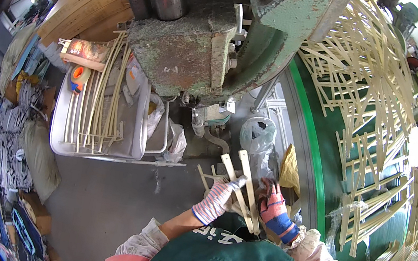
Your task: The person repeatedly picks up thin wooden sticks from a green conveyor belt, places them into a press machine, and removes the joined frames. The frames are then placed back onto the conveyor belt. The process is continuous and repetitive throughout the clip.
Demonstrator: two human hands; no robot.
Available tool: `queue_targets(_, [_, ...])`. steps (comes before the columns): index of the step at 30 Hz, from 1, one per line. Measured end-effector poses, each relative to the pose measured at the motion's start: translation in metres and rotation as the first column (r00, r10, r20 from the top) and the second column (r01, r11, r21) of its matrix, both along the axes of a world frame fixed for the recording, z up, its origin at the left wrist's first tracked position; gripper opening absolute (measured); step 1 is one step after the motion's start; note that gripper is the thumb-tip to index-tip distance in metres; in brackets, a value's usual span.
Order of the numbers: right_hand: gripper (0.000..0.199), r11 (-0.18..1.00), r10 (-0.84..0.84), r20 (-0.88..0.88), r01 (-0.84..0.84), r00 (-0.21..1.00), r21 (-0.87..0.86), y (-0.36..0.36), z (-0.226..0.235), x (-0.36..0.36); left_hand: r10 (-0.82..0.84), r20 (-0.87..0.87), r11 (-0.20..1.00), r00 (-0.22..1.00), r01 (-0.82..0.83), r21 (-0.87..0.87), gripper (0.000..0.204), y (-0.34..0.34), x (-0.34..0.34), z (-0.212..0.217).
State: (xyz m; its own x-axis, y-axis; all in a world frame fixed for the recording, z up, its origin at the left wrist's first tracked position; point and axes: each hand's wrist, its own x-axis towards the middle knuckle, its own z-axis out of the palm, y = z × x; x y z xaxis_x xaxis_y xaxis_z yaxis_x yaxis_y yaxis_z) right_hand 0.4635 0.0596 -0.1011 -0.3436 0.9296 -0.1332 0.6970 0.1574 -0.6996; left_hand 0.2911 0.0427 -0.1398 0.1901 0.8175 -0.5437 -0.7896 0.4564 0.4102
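My left hand (216, 200), in a white glove with coloured stripes, is closed round two flat pale wooden strips (249, 191). They stand nearly side by side, slanting up and away from my apron, with a small hole near an end. The thumb lies across the left strip. My right hand (274, 209), in a red and blue glove with dark fingertips, is just right of the strips. Its fingers are curled, and whether anything is in them is hidden. More thin wooden pieces (203, 176) stick out beyond my left hand.
A green, worn machine (176, 60) stands ahead. To its left is a white tub (60, 123) with long wooden strips and a tape roll (80, 75). A clear plastic bag (258, 134) hangs beyond my hands. At right, many strips (376, 75) lie piled on a green surface (314, 87).
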Motion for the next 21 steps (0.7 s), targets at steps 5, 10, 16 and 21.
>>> queue_targets(5, [0.022,0.867,-0.026,-0.488,-0.223,0.872,-0.446,0.014,-0.039,0.003,0.176,-0.044,0.981,0.983,-0.172,0.091,0.022,-0.005,-0.03,0.035])
queue_targets(10, [0.019,0.918,0.019,-0.344,-0.152,0.939,-0.366,0.086,-0.176,0.025,0.131,-0.28,0.991,0.951,-0.119,0.061,0.013,-0.03,-0.07,0.094])
queue_targets(16, [0.028,0.979,-0.125,0.222,0.156,0.967,-0.13,0.122,-0.388,-0.011,0.096,-0.45,0.995,0.888,-0.07,0.073,0.024,-0.073,-0.084,0.193])
queue_targets(21, [0.023,0.957,-0.114,0.267,0.177,0.957,-0.228,0.093,-0.409,-0.048,0.245,-0.522,0.97,0.817,-0.204,0.135,0.039,-0.113,-0.086,0.261])
